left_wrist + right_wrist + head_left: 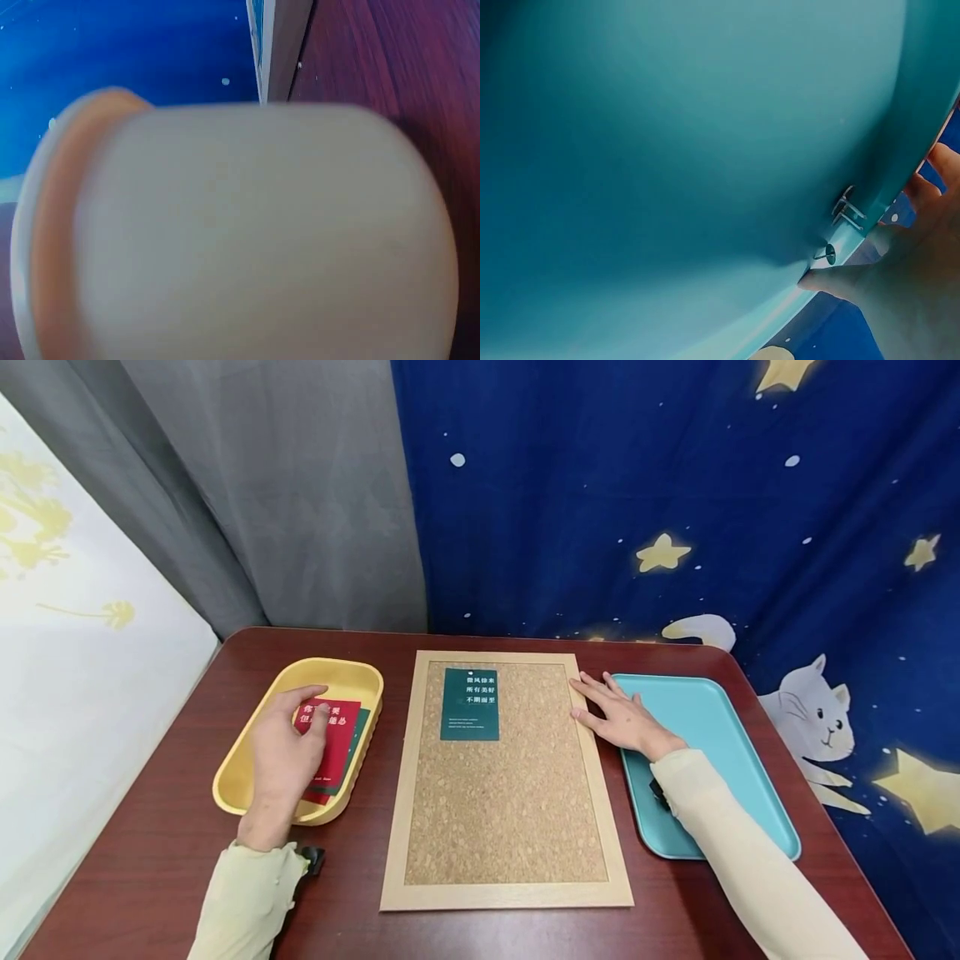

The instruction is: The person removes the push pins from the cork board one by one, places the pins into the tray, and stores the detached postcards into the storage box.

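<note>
Table (pixel 337 902): red card (pixel 343 747) (in yellow basket (pixel 352 678)) partly under left grip (pixel 281 747).

Most of the left wrist view is filled by the pale, blurred wall of the basket (pixel 255 232), its orange-tinged rim curved at left. Above it are seen the white-flecked blue curtain (pixel 135 52), a frame edge (pixel 285 52) and the reddish table (pixel 405 67).

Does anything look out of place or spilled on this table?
Nothing visibly spilled or damaged. The one untidy spot is in the yellow basket: a green card juts out from under the red card, so they look unevenly stacked. The pinned card looks straight on the corkboard.
</note>
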Available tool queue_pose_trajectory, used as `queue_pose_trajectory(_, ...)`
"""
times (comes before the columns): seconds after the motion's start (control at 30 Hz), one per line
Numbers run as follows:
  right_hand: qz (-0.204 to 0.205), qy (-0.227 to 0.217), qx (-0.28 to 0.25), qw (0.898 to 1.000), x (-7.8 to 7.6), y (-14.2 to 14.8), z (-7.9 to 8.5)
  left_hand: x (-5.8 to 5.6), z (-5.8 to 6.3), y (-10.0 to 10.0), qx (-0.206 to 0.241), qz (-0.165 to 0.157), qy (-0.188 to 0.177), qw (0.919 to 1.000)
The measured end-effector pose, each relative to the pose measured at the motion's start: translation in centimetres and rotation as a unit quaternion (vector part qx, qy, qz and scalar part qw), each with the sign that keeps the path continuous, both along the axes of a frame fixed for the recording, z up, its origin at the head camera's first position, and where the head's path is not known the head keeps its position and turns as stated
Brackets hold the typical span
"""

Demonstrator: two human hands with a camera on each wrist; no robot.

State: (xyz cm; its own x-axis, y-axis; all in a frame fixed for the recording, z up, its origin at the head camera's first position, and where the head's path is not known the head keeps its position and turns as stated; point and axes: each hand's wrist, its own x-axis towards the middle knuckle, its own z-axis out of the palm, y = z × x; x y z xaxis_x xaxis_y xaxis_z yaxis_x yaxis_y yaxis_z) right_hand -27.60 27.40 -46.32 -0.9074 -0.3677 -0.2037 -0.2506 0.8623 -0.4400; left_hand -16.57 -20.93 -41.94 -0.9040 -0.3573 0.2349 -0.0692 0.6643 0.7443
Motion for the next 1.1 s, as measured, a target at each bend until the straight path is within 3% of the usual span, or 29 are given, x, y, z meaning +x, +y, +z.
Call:
queue_pose_trajectory(0.17,0.002,0.004,0.004,1.0,0.0,0.1,0.0,-0.2,-0.3,1.1,-0.008,-0.024,0.037,0.999)
queue_pose_trajectory(0.37,0.003,0.008,0.008,1.0,0.0,0.0,0.2,-0.5,-0.7,2.4,-0.012,-0.058,0.054,0.9968)
queue_pose_trajectory(0.83,0.0,0.034,0.012,0.999,-0.2,-1.2,0.8,-0.4,-1.2,6.3,-0.031,-0.12,0.043,0.9913)
queue_pose_trajectory(1.1,0.01,0.067,-0.003,0.998,-0.5,-2.3,1.1,-0.5,-1.3,7.6,-0.041,-0.131,0.036,0.9898)
